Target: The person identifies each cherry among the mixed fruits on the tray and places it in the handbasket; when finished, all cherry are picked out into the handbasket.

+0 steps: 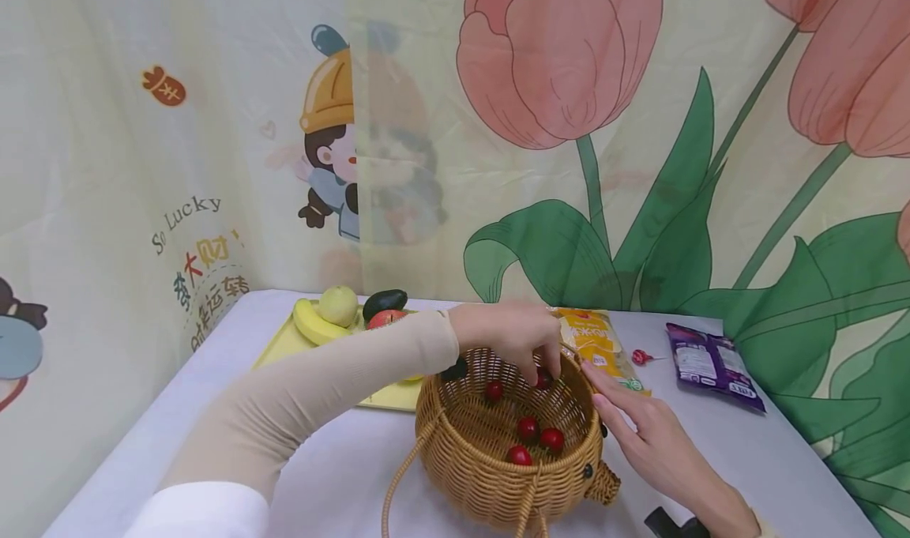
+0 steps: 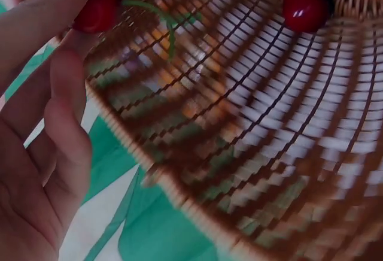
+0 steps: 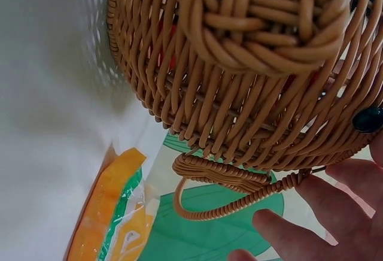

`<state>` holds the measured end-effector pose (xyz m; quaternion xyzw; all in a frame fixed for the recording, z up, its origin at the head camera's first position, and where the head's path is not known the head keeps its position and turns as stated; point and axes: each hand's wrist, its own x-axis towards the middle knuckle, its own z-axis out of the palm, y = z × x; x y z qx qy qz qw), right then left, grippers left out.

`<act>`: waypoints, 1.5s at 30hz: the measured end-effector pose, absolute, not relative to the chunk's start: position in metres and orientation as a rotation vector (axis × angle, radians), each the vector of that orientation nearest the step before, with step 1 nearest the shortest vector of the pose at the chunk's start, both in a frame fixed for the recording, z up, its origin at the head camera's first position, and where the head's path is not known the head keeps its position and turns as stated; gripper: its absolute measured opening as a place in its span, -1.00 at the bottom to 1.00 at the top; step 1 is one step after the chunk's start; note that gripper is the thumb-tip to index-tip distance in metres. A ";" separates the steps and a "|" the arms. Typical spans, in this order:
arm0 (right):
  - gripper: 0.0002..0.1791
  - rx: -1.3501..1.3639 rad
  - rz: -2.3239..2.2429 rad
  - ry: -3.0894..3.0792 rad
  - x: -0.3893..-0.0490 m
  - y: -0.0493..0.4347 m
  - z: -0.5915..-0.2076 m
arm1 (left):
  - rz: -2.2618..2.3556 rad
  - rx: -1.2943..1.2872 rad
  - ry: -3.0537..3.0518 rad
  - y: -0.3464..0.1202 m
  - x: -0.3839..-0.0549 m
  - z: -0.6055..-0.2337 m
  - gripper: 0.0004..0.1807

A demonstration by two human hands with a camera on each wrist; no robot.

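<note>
A round wicker basket with a snout and black eyes stands in front of me, several red cherries lying loose inside. My left hand reaches over its far rim and pinches one cherry between thumb and fingers; a green stem hangs from it. My right hand rests against the basket's right side at the rim, fingers extended along the outside. Close by these fingers in the right wrist view is a looped wicker handle.
Behind my left arm lies a yellow tray with a banana, a round pale fruit and a dark avocado. Beyond the basket are an orange packet, a small red lollipop and a purple packet.
</note>
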<state>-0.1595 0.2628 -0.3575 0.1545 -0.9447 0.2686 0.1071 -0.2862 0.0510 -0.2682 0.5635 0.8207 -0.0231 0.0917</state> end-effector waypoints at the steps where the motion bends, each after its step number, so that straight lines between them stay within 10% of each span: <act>1: -0.45 0.456 0.787 -2.780 -0.159 0.263 -0.358 | -0.079 1.685 2.445 0.052 -0.286 -0.272 -0.68; 45: -0.44 0.443 0.807 -2.812 -0.159 0.264 -0.357 | -0.101 1.851 2.449 0.059 -0.280 -0.305 -0.66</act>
